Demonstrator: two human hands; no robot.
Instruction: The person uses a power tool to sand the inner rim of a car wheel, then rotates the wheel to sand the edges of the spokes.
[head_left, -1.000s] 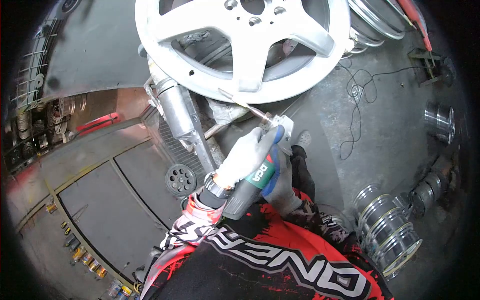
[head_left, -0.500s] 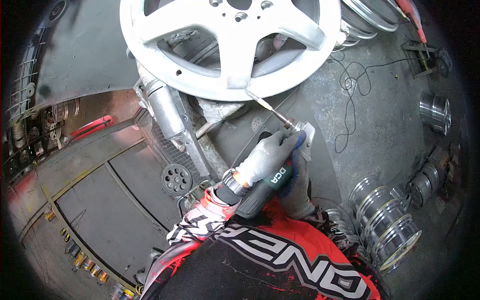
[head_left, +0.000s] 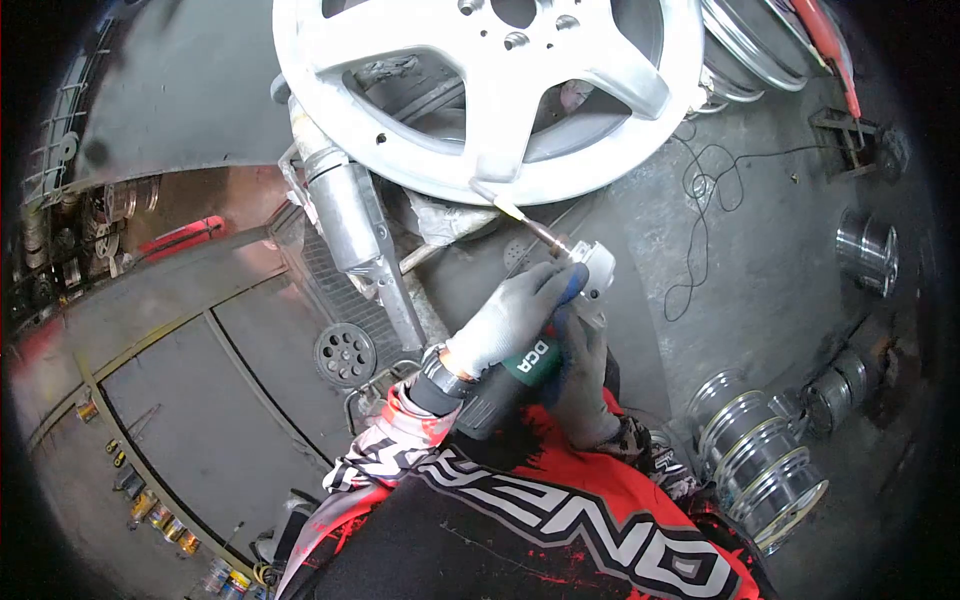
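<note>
Both gloved hands hold a green-and-black power grinder [head_left: 532, 362] marked DCA. My left hand [head_left: 505, 318], with a watch at the wrist, is closed over the front of its body, thumb side near the silver gear head [head_left: 594, 266]. From the right and below, my right hand [head_left: 585, 395] wraps the body, its fingers partly hidden by the tool. A narrow arm [head_left: 535, 230] runs from the head up to the left. Its pale tip lies at the wheel's rim, by the foot of a spoke. The large white five-spoke wheel [head_left: 497, 110] faces up.
A metal stand with a silver cylinder [head_left: 345, 215] is left of the wheel. A holed disc [head_left: 345, 355] sits lower left. Shiny rims [head_left: 755, 445] are stacked at right, with another rim [head_left: 868, 250] farther off. A black cable [head_left: 705, 225] loops over the floor.
The tool's tip has moved left along the rim, from the right edge of the spoke's foot to its left edge. The wheel sits farther right in view. Both hands keep their grip.
</note>
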